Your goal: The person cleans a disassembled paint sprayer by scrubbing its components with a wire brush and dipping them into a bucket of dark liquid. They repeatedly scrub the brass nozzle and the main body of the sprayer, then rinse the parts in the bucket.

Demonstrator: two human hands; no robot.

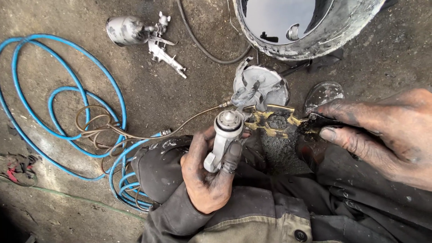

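Blue hose (67, 103) coiled on ground, far left. Spare spray gun (144, 38) lying top left. L hand (209, 173) closed round spray gun (225, 135) (nozzle up), centre. R hand (387, 135) pinching brass wrench (272, 120), touching gun head. Drum (315, 40) top right.

Left hand (208, 173) grips a spray gun (223, 137), nozzle up. Right hand (387, 135) holds a brass wrench (270, 120) beside the nozzle. Blue hose (58, 108) coiled on ground; second spray gun (144, 38) lies apart.
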